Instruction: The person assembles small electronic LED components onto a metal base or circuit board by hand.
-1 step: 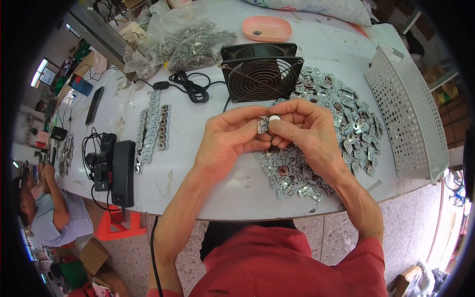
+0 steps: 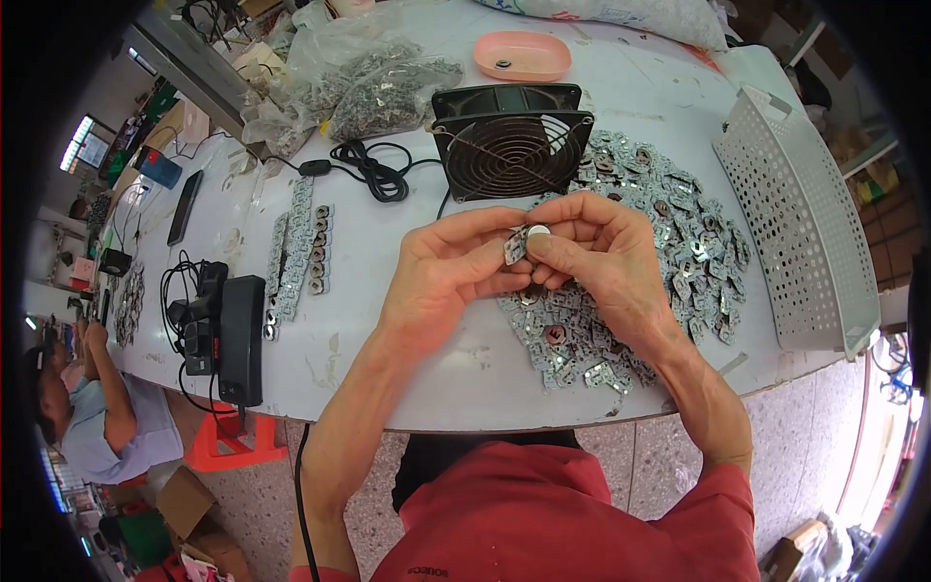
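Between the fingertips of my left hand [image 2: 441,267] is a small metal plate [image 2: 514,249], pinched by thumb and forefinger. My right hand [image 2: 606,257] grips a round silvery disc [image 2: 538,231] under its thumb, right against the plate. Whether disc and plate are joined I cannot tell; the fingers cover much of both. Both hands meet above the near left part of a pile of small metal parts [image 2: 713,262], some with brownish round centres. Just beyond the fingers stands a black fan [image 2: 514,155] with a round wire grille.
Rows of metal parts [image 2: 294,252] lie to the left, near a black power adapter [image 2: 241,339] and a coiled cable [image 2: 376,173]. A white perforated basket [image 2: 800,233] stands right. Behind are bags of parts [image 2: 373,97] and a pink dish [image 2: 524,56]. Another person [image 2: 102,407] sits far left.
The small plate has tilted slightly between my fingertips. Both hands and arms stay in the same place.
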Motion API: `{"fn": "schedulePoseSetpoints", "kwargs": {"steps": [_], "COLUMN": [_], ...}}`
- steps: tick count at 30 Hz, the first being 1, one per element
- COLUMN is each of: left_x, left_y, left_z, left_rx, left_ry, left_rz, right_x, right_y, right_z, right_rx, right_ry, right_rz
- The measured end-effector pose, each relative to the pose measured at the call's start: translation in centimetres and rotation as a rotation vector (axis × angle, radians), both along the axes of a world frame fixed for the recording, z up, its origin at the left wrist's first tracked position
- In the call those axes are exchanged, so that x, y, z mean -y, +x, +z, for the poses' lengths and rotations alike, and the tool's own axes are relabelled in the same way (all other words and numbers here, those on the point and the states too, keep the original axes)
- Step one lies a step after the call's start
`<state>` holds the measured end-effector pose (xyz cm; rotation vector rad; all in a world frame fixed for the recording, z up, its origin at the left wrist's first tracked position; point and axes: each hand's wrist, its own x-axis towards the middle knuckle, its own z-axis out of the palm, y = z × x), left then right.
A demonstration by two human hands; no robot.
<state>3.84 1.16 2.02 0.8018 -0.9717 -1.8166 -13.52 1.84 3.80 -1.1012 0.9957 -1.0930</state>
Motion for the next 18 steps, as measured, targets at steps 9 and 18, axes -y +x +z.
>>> {"fn": "schedulePoseSetpoints", "kwargs": {"steps": [9,18], "left_x": [-0.01,0.28], "left_y": [0.32,0.46], "left_z": [-0.44,-0.4], "left_rx": [0.053,-0.047], "left_ry": [-0.006,0.063], "left_rz": [0.017,0.057], "right_x": [-0.02,0.11], "right_y": [-0.02,0.1], "right_z": [-0.42,-0.46], "right_rx": [-0.086,-0.004], "right_ry": [-0.085,-0.048], "right_rz": [0.008,-0.044]}}
